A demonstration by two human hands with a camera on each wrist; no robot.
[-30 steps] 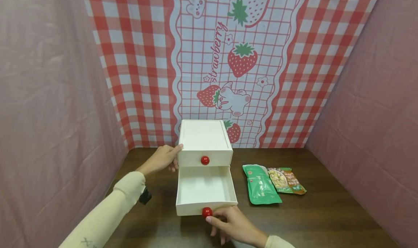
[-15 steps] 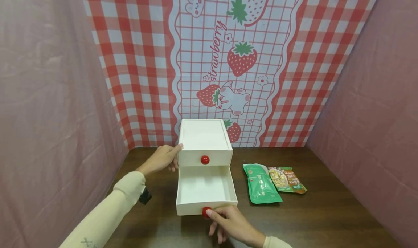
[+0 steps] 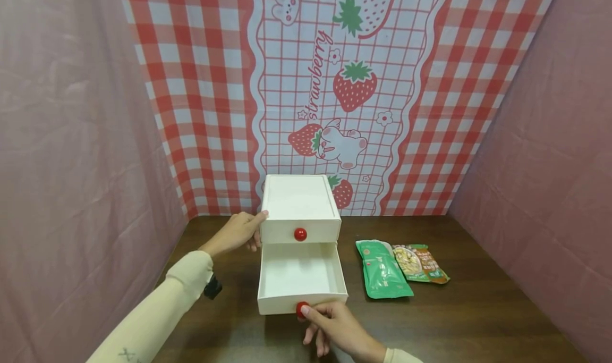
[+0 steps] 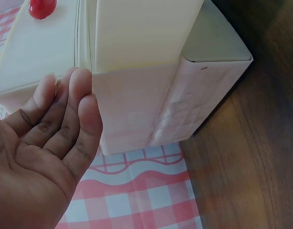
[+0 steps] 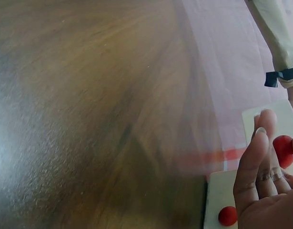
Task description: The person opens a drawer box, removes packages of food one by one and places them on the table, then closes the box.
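Note:
A small white two-drawer cabinet [image 3: 298, 197] stands at the back of the table. Its lower drawer [image 3: 300, 278] is pulled out and its white floor shows bare. My left hand [image 3: 233, 234] rests against the cabinet's left side, thumb at the top front edge; in the left wrist view the fingers [image 4: 79, 109] of that hand are only slightly bent. In front of the drawer, my right hand [image 3: 345, 328] pinches the lower red knob [image 3: 299, 306], the thumb over it. That knob [image 5: 282, 151] partly shows behind the fingers in the right wrist view.
To the right of the cabinet, a green pouch [image 3: 383, 272] lies beside a brown and green food packet [image 3: 417, 263] on the dark wooden table [image 3: 459, 320]. The upper drawer, with its own red knob [image 3: 300, 234], is closed. Strawberry-print cloth hangs behind; pink cloths flank both sides.
My right thumb has shifted from the lower right of the knob up onto its front. The drawer and my left hand look the same as before.

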